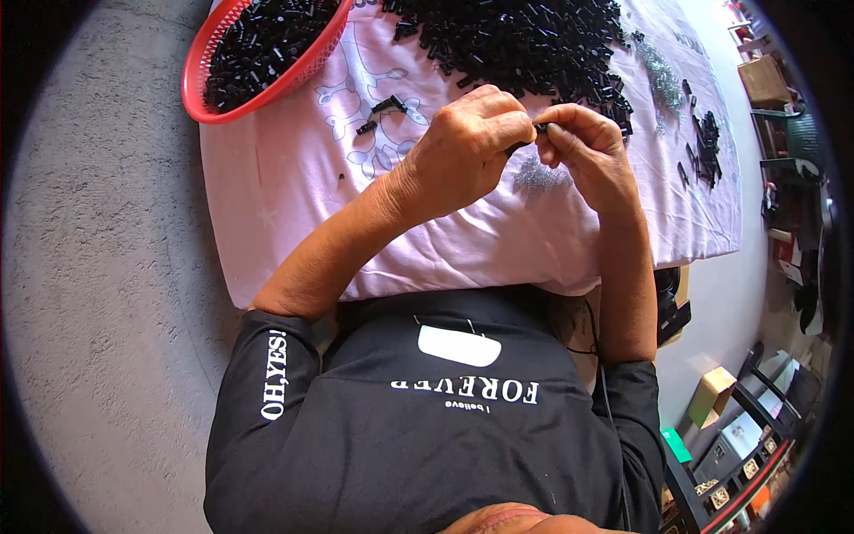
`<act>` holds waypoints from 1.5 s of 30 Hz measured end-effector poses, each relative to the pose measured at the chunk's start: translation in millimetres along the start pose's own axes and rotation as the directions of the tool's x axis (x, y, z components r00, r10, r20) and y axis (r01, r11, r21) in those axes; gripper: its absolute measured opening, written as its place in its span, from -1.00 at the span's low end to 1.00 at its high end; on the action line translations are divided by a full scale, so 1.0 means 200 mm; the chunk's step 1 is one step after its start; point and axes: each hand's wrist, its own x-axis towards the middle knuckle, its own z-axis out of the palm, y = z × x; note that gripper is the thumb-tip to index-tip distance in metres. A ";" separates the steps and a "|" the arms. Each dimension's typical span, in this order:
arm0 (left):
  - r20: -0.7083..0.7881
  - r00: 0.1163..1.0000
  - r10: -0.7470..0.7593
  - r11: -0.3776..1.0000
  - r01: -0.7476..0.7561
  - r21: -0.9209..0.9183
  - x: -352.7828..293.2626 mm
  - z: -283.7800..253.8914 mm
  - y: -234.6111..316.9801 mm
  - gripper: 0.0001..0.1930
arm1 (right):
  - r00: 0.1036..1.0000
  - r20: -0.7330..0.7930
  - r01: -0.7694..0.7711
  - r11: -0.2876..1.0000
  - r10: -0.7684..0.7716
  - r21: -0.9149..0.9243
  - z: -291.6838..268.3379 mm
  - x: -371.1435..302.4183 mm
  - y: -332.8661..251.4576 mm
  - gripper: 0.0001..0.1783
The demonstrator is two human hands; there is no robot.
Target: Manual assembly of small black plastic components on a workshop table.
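Note:
My left hand (pixel 473 147) and my right hand (pixel 589 149) meet above the pink cloth, fingers closed in a pinch. Between their fingertips is a small black tubular part (pixel 516 148), mostly covered by the fingers. Both hands grip it, one at each end; whether it is one piece or two joined cannot be made out. Just under the hands lies a patch of tiny silvery metal pieces (pixel 539 174), too small to name. Behind the hands spreads a large heap of similar black parts (pixel 525 44).
A red plastic basket (pixel 193 87) full of black parts stands at the far left. A few loose black parts (pixel 389 104) lie near it. To the right are more silvery pieces (pixel 659 78) and a small black pile (pixel 707 147). Cluttered shelves (pixel 801 169) line the right side.

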 end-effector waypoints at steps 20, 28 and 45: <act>0.062 0.998 -0.013 1.000 0.013 0.013 0.00 -0.02 -0.01 -0.65 | 1.000 -0.023 -0.006 0.989 0.003 -0.145 0.01 0.01 0.00 -0.83; 0.027 1.000 0.004 0.999 -0.005 0.035 0.00 0.00 0.00 -0.67 | 1.000 -0.024 -0.011 0.997 0.009 -0.070 0.01 0.01 0.01 -0.83; 0.062 0.988 -0.142 0.984 0.148 -0.096 0.00 -0.01 -0.01 -0.54 | 0.997 0.013 -0.081 0.995 0.080 0.063 0.00 0.00 0.01 -0.79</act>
